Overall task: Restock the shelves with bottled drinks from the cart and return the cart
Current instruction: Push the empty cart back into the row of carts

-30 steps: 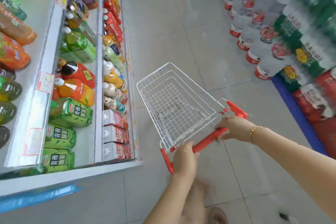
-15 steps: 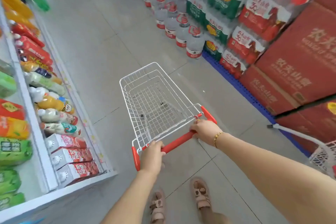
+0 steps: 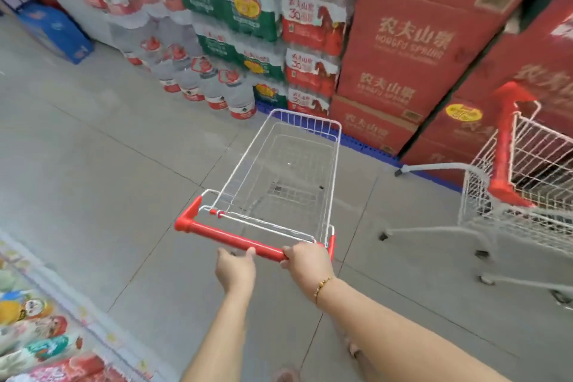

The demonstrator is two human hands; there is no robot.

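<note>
Left grip (image 3: 235, 268) and right grip (image 3: 307, 260) both clasped the handle (image 3: 229, 237) of the cart (image 3: 305, 121) at 12 o'clock. Bottles (image 3: 37, 347) at 8 o'clock were blurred; a second cart (image 3: 500, 149) at 3 o'clock was cut off.

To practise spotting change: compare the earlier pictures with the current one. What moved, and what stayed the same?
The cart has swung right, away from the drinks shelf toward the red cartons and a second cart. The left hand has slid along the red handle closer to the right hand. Unchanged: both hands hold the handle; the cart is empty.
</note>
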